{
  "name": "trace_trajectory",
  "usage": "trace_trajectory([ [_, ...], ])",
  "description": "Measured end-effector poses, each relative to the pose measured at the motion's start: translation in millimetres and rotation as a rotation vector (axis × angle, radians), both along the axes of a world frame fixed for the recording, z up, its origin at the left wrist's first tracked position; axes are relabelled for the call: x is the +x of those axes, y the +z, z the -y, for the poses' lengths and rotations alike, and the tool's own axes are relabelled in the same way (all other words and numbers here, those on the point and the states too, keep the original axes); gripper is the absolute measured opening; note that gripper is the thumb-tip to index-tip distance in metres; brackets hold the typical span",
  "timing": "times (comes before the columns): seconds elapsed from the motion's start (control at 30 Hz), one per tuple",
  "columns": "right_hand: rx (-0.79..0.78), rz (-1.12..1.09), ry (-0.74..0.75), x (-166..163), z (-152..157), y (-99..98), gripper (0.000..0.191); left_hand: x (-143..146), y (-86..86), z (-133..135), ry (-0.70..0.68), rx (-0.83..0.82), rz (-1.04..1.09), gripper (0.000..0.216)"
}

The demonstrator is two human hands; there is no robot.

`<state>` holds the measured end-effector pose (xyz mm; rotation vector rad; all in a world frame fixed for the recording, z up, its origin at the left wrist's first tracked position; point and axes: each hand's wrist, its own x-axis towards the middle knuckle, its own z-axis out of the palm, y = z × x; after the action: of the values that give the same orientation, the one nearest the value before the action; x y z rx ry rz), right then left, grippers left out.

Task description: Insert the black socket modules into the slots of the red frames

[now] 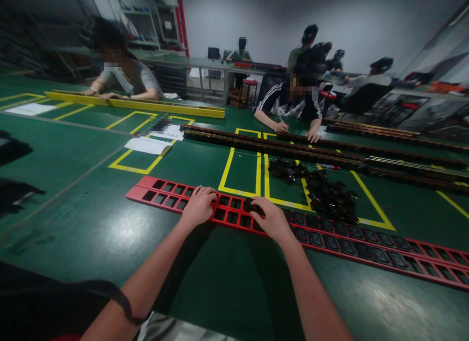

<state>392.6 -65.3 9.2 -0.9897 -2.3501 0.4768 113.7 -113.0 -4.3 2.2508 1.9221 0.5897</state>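
Note:
A long red frame (242,218) with two rows of rectangular openings lies slantwise on the green table. My left hand (200,205) grips it left of centre, fingers curled over its far side. Farther right, my right hand (270,218) pinches a small black plastic part (252,205) over the upper row; its underside is hidden, so I cannot tell whether it sits in an opening. To the right of that hand, similar black parts (331,243) fill several openings in both rows. A loose heap of black parts (331,197) lies beyond the frame.
Long dark rails (293,150) run across the table's far half. A co-worker (293,96) leans over them with a thin tool. Another person (120,77) handles a yellow channel (146,104) at left. Paper sheets (148,145) and yellow tape outlines (222,172) mark the tabletop.

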Motion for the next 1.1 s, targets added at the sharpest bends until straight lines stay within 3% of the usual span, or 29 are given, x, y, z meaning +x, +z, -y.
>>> trace_trajectory([
  [0.73, -0.014, -0.012, -0.053, 0.3, -5.3, -13.2, 0.015, -1.2, -1.6, -1.3, -0.013, 0.016, -0.022, 0.033],
  [1.1, -0.004, 0.002, -0.039, 1.4, -3.1, -9.8, 0.010, -1.4, -1.8, -1.0, -0.012, 0.003, -0.022, 0.036],
])
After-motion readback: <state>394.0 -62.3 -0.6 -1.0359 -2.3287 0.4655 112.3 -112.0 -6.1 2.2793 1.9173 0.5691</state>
